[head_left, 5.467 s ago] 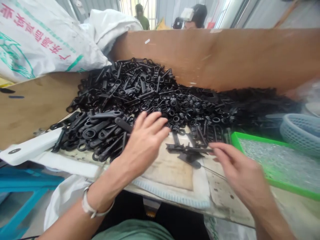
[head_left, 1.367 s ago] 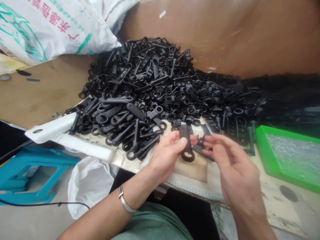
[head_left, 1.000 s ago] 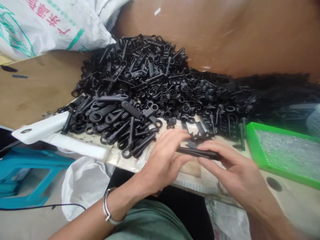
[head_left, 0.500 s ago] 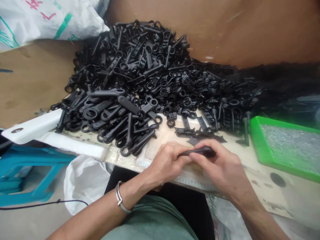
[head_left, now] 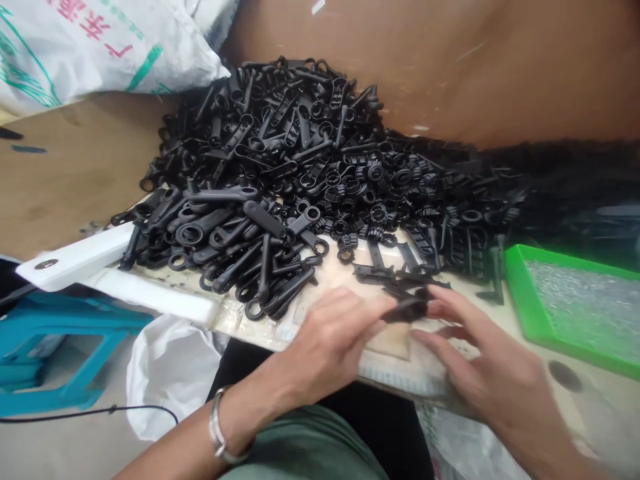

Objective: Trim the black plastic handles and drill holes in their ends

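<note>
Between my two hands, over the front edge of the worktable, is a black plastic crank-like part, smeared by motion. My left hand is closed, pinching its left end with thumb and fingers. My right hand is at the part's right end with thumb and fingers apart; the fingertips are close to it, perhaps touching. Just beyond lie flat black plastic pieces. A stack of black arm-shaped parts with ring ends is left of my hands.
A large heap of black plastic parts covers the back of the table. A green tray of small shiny pieces stands at right. White bars line the left edge. A blue stool, white bag and printed sack are at left.
My right hand has loosened its pinch and shifted right, fingers now apart. The black part has turned in my left hand, showing a broader side. The view has tilted slightly.
</note>
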`<state>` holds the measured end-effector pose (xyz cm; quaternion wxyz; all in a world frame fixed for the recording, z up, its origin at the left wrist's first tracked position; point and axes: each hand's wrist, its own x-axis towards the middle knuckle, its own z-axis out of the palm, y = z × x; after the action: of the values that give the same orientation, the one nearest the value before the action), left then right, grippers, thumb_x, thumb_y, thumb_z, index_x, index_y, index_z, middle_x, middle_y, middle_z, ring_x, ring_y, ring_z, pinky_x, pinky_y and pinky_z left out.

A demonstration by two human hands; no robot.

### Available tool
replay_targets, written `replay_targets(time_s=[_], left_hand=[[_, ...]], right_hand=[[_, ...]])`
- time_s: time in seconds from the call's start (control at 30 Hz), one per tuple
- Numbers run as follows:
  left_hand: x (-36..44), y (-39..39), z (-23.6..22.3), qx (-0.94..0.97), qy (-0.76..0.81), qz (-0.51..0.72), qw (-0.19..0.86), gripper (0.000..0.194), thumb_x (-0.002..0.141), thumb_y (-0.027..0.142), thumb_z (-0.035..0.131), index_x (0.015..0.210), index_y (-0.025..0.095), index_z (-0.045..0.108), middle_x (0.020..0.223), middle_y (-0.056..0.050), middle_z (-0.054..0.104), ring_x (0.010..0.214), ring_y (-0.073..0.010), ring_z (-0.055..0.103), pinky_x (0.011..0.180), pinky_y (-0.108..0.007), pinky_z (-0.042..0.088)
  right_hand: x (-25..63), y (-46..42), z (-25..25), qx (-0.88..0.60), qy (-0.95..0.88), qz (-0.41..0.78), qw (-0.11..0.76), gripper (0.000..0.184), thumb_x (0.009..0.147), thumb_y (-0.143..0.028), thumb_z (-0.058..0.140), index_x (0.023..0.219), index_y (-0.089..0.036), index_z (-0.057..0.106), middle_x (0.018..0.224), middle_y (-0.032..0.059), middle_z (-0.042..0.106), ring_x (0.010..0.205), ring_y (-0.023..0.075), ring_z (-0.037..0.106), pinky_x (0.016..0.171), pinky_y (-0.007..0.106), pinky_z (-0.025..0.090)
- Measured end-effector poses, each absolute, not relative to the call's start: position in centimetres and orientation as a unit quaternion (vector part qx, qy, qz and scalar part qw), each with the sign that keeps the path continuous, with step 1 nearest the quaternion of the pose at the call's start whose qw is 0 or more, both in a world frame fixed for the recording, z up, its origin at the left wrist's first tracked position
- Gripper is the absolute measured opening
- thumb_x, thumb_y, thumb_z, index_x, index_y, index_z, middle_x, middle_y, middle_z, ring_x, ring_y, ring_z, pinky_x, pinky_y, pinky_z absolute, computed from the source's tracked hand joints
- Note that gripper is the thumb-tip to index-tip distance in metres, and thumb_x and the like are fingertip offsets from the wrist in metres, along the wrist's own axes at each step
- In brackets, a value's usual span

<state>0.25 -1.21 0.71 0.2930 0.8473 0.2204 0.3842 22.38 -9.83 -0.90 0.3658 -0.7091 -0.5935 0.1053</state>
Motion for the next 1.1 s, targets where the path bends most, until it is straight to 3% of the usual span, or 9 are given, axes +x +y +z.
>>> replay_targets(time_s=[0.1,0.23,0.33,0.43,0.63,0.77,0.87,1.0,1.1], left_hand=[[-3.7,0.1,3.3,0.847,0.282,0.448,0.053,0.037,0.093,0.007,0.056,0.128,0.017,0.062,0.095,-0.004,0.073,0.091,-0.0180,0.066,0.083,-0.032,0.052],[-8.4,3.9,6.2,0.758,0.403,0.480,-0.182,0.034,0.095,0.025,0.060,0.128,0.027,0.066,0.104,-0.002,0.074,0.102,-0.0244,0.067,0.096,-0.044,0.050],[-10.3,7.2,7.1,0.719,0.528,0.430,-0.140,0.037,0.101,0.041,0.048,0.131,0.029,0.065,0.111,-0.002,0.072,0.114,-0.0260,0.062,0.103,-0.046,0.046],[-11.1,10.0,6.9,0.712,0.561,0.415,-0.074,0.036,0.097,0.047,0.051,0.123,0.031,0.070,0.105,0.001,0.073,0.111,-0.0269,0.063,0.099,-0.046,0.047],[-11.4,12.4,5.5,0.758,0.514,0.399,-0.036,0.025,0.090,0.041,0.063,0.104,0.026,0.077,0.099,-0.001,0.075,0.101,-0.0282,0.063,0.097,-0.048,0.047],[-11.0,11.7,5.7,0.756,0.529,0.385,-0.009,0.026,0.091,0.035,0.061,0.108,0.024,0.075,0.108,0.000,0.074,0.108,-0.0278,0.064,0.099,-0.046,0.046],[-10.0,9.7,6.5,0.736,0.524,0.427,-0.043,0.030,0.095,0.035,0.056,0.117,0.022,0.071,0.118,0.003,0.071,0.117,-0.0254,0.061,0.104,-0.045,0.044],[-6.3,4.7,7.6,0.756,0.431,0.477,-0.123,0.029,0.096,0.025,0.058,0.124,0.021,0.066,0.127,-0.002,0.067,0.123,-0.0239,0.057,0.115,-0.047,0.039],[-2.6,1.1,7.6,0.848,0.275,0.454,-0.005,0.027,0.092,0.020,0.063,0.119,0.017,0.068,0.130,-0.009,0.066,0.126,-0.0260,0.055,0.114,-0.047,0.040]], right_hand=[[24.5,-10.4,0.3,-0.779,-0.502,0.089,0.364,0.045,0.082,-0.060,0.063,0.112,-0.027,0.071,0.095,0.0050,0.073,0.075,0.0241,0.070,0.069,0.034,0.056],[27.0,-8.5,1.6,-0.836,-0.458,0.064,0.294,0.042,0.078,-0.058,0.056,0.098,-0.025,0.074,0.075,0.0066,0.073,0.073,0.0290,0.069,0.071,0.041,0.052],[28.0,-6.2,1.5,-0.835,-0.480,0.046,0.266,0.043,0.079,-0.057,0.052,0.097,-0.025,0.074,0.065,0.0047,0.070,0.071,0.0280,0.067,0.072,0.041,0.049],[27.9,-4.3,1.1,-0.824,-0.514,0.038,0.234,0.038,0.082,-0.053,0.053,0.087,-0.023,0.075,0.068,0.0056,0.070,0.068,0.0259,0.065,0.069,0.038,0.046],[26.4,-2.1,0.5,-0.827,-0.522,0.031,0.205,0.037,0.088,-0.049,0.058,0.075,-0.019,0.076,0.066,0.0101,0.068,0.063,0.0253,0.063,0.059,0.035,0.043],[26.5,-1.5,1.0,-0.830,-0.512,0.070,0.209,0.028,0.084,-0.041,0.064,0.070,-0.020,0.075,0.062,0.0070,0.067,0.058,0.0234,0.063,0.056,0.033,0.042],[27.1,-2.6,2.4,-0.828,-0.495,0.086,0.248,0.030,0.088,-0.043,0.061,0.077,-0.019,0.075,0.058,0.0036,0.066,0.052,0.0202,0.061,0.054,0.032,0.044],[26.7,-6.6,4.7,-0.756,-0.585,-0.034,0.292,0.029,0.095,-0.045,0.058,0.091,-0.021,0.075,0.082,0.0069,0.073,0.070,0.0224,0.067,0.072,0.035,0.050],[25.2,-9.7,5.0,-0.598,-0.749,-0.058,0.280,0.017,0.098,-0.034,0.057,0.099,-0.025,0.072,0.095,0.0035,0.073,0.079,0.0195,0.068,0.074,0.031,0.052]])
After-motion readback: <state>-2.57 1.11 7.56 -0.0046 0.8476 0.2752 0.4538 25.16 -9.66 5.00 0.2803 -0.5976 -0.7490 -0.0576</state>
